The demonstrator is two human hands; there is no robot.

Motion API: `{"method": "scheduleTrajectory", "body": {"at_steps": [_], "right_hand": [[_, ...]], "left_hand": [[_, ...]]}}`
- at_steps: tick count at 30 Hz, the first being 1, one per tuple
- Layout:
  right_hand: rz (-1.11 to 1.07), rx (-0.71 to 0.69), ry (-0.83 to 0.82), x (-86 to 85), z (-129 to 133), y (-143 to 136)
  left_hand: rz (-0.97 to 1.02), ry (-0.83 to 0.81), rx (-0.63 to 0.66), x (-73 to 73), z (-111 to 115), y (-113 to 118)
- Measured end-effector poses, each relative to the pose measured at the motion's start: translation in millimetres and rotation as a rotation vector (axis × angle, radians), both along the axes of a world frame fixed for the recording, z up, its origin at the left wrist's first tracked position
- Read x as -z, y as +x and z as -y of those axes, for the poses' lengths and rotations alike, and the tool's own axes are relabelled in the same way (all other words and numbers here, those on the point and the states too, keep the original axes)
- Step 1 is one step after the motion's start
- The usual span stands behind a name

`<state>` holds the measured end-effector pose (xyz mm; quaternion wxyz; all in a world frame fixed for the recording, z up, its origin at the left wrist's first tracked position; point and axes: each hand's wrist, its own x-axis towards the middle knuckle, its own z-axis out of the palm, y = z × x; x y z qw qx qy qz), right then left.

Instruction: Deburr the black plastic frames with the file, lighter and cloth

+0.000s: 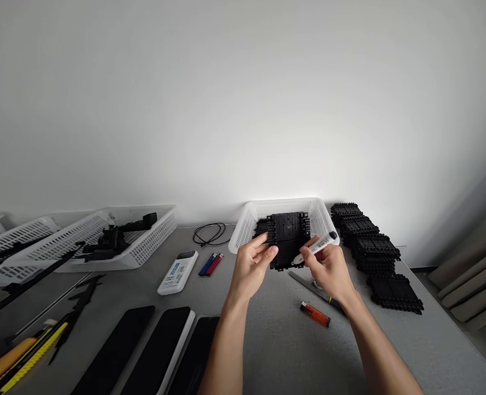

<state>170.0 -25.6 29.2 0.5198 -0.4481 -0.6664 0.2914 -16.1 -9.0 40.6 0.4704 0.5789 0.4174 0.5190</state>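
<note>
My left hand (254, 263) grips the left edge of a black plastic panel (288, 233) with toothed edges, thumb in front and fingers behind. The panel is held up, tilted, before a white basket (237, 230). In my right hand (327, 269) is a white pen-shaped tool (316, 248) with a black end and printed marks. Its tip points down and left at the panel's lower right part; whether it touches cannot be made out. Beneath my right hand lie scissors (311, 285), partly covered. An orange lighter (316, 314) rests just in front of them.
Similar black panels (377, 252) are stacked along the right side. Left of the basket are a black cable (208, 236), a blue lighter (207, 264), a red lighter (215, 265) and a white power bank (178, 272). Phones (158, 351), a caliper (76, 307) and baskets (154, 241) occupy the left.
</note>
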Motion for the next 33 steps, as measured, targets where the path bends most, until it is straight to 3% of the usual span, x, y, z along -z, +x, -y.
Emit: {"method": "scheduleTrajectory", "body": {"at_steps": [5, 10, 18, 33], "right_hand": [[-0.165, -0.065, -0.057, 2.1, -0.3, 4.8], [-0.37, -0.022, 0.082, 2.2, 3.7, 7.1], [-0.072, 0.09, 0.212, 3.3, 5.8, 1.4], [0.036, 0.109, 0.238, 0.9, 5.4, 2.5]], "left_hand": [[0.05, -0.043, -0.031, 0.7, -0.5, 0.2], [0.122, -0.133, -0.103, 2.6, -3.0, -1.0], [0.138, -0.166, -0.096, 3.3, -3.8, -2.2], [0.117, -0.188, -0.089, -0.5, -0.9, -2.1]]}}
